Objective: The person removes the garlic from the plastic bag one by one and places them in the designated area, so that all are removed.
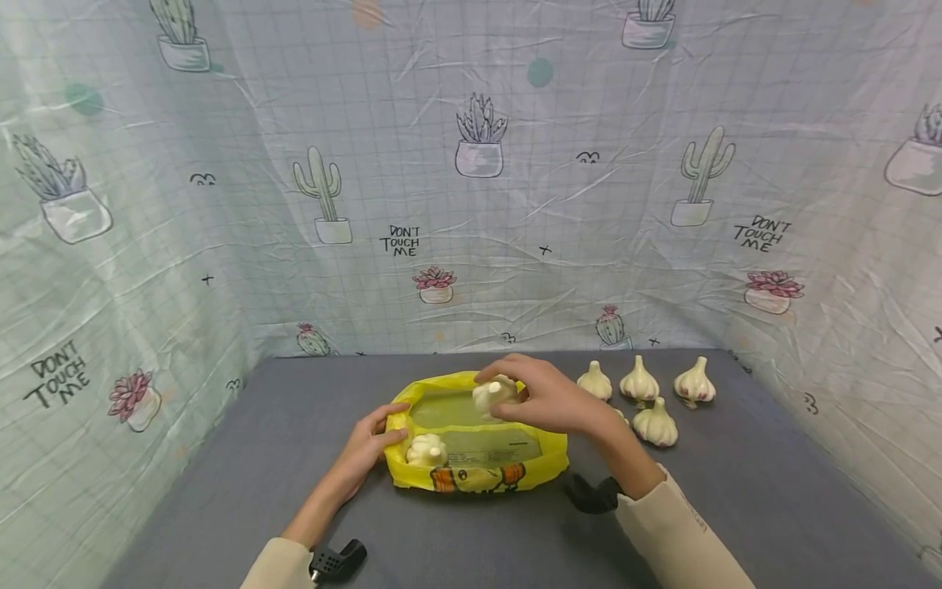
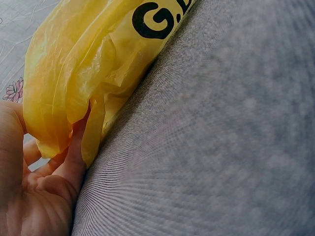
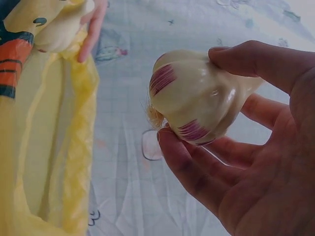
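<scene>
My right hand (image 1: pixel 548 394) holds a garlic bulb (image 3: pixel 192 98) between thumb and fingers, over the far right part of an open yellow plastic bag (image 1: pixel 482 480). Purple streaks and a tuft of roots show on this bulb in the right wrist view. A second garlic bulb (image 1: pixel 426 451) lies inside the bag at its near left corner. At the bag's left end my left hand (image 1: pixel 362 448) grips the rim, thumb inside; in the left wrist view its fingers (image 2: pixel 74 157) go behind the yellow plastic.
Several garlic bulbs (image 1: pixel 639 380) stand on the grey table (image 1: pixel 243 491) to the right of the bag, one partly hidden behind my right wrist. A cactus-print cloth (image 1: pixel 412 188) hangs behind the table and along both sides.
</scene>
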`<state>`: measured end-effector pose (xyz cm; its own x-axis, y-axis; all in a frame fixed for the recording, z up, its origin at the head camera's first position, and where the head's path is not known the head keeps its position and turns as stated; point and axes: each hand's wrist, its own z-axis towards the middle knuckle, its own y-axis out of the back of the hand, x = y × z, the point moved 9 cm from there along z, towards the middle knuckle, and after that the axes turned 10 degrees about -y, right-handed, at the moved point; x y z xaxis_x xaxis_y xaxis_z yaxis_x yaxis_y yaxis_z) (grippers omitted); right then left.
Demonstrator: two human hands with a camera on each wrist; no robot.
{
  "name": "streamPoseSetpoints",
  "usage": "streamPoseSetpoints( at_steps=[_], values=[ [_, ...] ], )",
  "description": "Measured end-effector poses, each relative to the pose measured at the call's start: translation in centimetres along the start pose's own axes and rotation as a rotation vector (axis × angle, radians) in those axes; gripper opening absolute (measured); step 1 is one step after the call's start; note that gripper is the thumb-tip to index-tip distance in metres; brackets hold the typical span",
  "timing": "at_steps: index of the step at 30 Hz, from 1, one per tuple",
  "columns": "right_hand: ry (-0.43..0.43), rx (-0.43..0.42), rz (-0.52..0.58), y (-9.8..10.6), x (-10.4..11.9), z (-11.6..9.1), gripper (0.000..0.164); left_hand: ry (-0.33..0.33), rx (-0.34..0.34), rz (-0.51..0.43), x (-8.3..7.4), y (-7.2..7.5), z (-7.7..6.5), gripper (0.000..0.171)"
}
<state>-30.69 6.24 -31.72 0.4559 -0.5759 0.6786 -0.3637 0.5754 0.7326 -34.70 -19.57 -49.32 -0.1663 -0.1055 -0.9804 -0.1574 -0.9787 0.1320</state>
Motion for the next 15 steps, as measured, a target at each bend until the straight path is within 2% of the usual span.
streamPoseSetpoints(
  at_steps=[7,15],
  values=[
    [0.001,-0.04,-0.01,1.3,-0.6,-1.9,0.041,-0.006,0.013,0.003,0.1,-0.1,0.1,0.053],
    [0.008,-0.048,0.039,2.6,-2.2,-3.2,0.043,-0.017,0.006,0.01,0.0,0.1,0.0,0.053]
  ],
)
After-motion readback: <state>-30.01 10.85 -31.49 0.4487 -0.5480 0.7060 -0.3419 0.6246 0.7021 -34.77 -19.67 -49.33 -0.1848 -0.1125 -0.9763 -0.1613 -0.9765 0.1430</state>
